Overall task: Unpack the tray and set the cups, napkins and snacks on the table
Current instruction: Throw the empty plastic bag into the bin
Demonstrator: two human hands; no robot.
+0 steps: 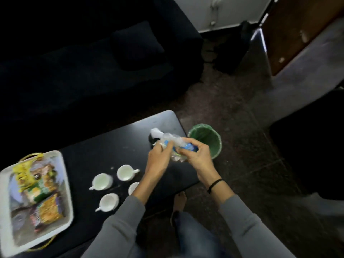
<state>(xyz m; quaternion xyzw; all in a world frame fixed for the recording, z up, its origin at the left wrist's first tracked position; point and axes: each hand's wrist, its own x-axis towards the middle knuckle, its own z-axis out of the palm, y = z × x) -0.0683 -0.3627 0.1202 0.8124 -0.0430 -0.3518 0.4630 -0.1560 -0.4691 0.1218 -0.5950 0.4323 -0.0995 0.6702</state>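
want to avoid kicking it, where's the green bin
In the head view the green bin stands on the floor right of centre, just past the dark table's right end, beside the right hand.

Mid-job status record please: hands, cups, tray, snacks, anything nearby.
left hand: grips the plastic packet
right hand: grips the same packet, above the table's right end
plastic packet: clear with blue print; contents cannot be told
cups: four, white, upright on the table, near its front edge
tray: white, on the table's left end
snack packets: several, lying in the tray
bin: green, on the floor beside the table's right end
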